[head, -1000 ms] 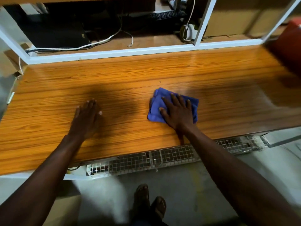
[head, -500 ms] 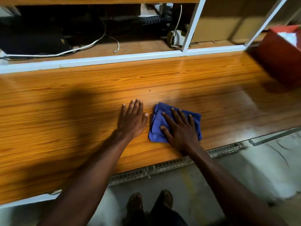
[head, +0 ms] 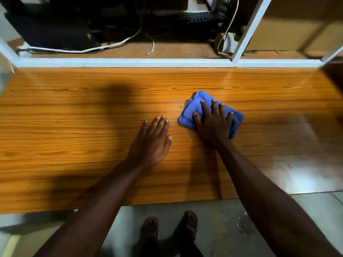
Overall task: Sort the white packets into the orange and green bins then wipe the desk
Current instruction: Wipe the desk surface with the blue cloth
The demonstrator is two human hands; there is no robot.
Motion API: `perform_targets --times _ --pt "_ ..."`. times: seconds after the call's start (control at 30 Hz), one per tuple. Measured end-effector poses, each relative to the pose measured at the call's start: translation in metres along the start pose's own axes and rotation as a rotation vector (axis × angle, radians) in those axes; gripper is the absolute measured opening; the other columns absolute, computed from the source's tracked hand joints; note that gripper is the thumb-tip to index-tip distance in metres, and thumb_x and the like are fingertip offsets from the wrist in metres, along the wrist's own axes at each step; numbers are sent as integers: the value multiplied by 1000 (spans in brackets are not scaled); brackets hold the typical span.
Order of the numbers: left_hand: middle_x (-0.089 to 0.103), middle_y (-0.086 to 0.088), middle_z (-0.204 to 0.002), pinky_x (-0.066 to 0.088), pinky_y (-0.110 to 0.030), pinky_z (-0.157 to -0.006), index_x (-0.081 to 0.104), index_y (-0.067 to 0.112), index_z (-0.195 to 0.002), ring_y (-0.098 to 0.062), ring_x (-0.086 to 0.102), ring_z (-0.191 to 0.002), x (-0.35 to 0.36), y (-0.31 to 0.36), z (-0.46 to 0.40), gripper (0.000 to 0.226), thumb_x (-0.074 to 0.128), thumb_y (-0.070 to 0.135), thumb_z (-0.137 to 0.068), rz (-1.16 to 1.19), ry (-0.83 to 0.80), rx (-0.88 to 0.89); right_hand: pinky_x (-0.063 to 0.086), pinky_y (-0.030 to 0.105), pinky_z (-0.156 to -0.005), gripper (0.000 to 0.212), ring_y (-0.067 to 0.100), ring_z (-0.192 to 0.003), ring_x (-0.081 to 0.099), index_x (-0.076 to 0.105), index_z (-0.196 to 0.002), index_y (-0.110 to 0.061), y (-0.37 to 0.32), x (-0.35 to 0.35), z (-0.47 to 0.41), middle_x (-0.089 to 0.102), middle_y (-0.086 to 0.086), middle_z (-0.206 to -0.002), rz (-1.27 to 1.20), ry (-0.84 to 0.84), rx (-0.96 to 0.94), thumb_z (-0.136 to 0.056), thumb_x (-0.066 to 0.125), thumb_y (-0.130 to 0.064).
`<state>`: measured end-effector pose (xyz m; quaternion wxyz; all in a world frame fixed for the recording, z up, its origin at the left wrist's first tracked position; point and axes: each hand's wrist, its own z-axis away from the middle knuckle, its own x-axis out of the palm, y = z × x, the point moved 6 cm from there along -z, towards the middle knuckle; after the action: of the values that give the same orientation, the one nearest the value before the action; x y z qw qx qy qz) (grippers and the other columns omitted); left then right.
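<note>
Since half a second ago, the blue cloth (head: pixel 196 108) has been pushed further from the near edge and a little to the right, and the red bin seen then at the right is no longer in view.

Largest first: the surface (head: pixel 74 130) is seen as a broad slab of glossy orange-brown wood grain, smooth enough to throw back a pale glare near its right front corner. No white packets are seen on it, so the sorting is judged finished; whether they sit in the bins cannot be told, since neither bin is shown. Wiping is judged to be under way, with the left half and the far strip probably still to be covered.

Behind it, a white frame (head: pixel 130 62) is seen, with cables (head: pixel 111 45) and a keyboard (head: pixel 204 16) beyond.

The cloth is soft, folded into a thick rumpled pad. It is pressed flat by the right hand (head: pixel 213 125), fingers spread over it. The left hand (head: pixel 154 140) is laid flat on the bare wood just beside the cloth, fingers straight and close together, holding nothing.
</note>
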<state>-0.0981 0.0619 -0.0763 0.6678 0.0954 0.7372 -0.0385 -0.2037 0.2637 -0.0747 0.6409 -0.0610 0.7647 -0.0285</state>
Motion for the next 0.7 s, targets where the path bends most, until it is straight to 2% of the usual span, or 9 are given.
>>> perform_targets --times 0.07,0.13,0.27,0.37,0.43,0.57,0.63,0.7 --pt "33 -9 -160 22 -54 -119 37 10 -151 -24 28 -149 -1 0 0 62 30 43 -100 2 -3 -10 22 68 -111 63 41 -142 37 51 -144 -30 3 5 -10 44 16 -153 -12 7 132 -91 37 -62" --pt "33 -9 -160 21 -53 -120 37 11 -151 -24 27 -149 -1 0 0 61 32 43 -100 1 6 -19 21 69 -110 61 44 -140 39 54 -141 -27 -10 7 -3 46 20 -151 2 32 150 -92 40 -60" --pt "37 -11 -158 23 -53 -118 42 9 -148 -25 32 -147 -4 2 1 58 36 39 -99 15 58 -24 20 67 -110 61 43 -142 37 49 -146 -30 -45 12 -12 43 17 -154 -5 -46 -73 -94 38 -62" --pt "41 -11 -155 26 -55 -116 46 9 -147 -26 38 -144 -1 2 -1 58 36 38 -97 25 71 -24 12 63 -116 63 35 -152 19 32 -153 -38 -57 17 -63 24 6 -165 -2 -226 -235 -96 31 -66" --pt "41 -10 -156 26 -55 -116 45 10 -147 -26 38 -144 1 0 -2 59 35 39 -97 46 54 -30 7 63 -118 65 32 -154 11 25 -155 -39 -45 16 -95 16 3 -167 -4 -293 -196 -97 26 -67" --pt "37 -10 -158 24 -57 -117 42 9 -149 -26 34 -146 2 0 -4 62 32 40 -97 53 14 -32 0 66 -118 67 36 -154 5 21 -157 -35 -13 18 -112 11 9 -168 -42 -268 91 -97 22 -64" --pt "36 -9 -158 23 -56 -118 41 10 -150 -25 32 -147 3 -1 -5 62 32 40 -97 53 2 -38 1 66 -117 68 37 -153 6 21 -157 -34 -16 19 -114 12 9 -168 -19 -242 67 -97 21 -64" --pt "35 -9 -159 22 -56 -119 39 10 -151 -25 30 -148 5 -2 -6 63 33 41 -96 48 -11 -35 5 65 -116 68 36 -153 10 22 -156 -36 -17 18 -134 15 8 -167 -3 -242 -40 -96 21 -66"
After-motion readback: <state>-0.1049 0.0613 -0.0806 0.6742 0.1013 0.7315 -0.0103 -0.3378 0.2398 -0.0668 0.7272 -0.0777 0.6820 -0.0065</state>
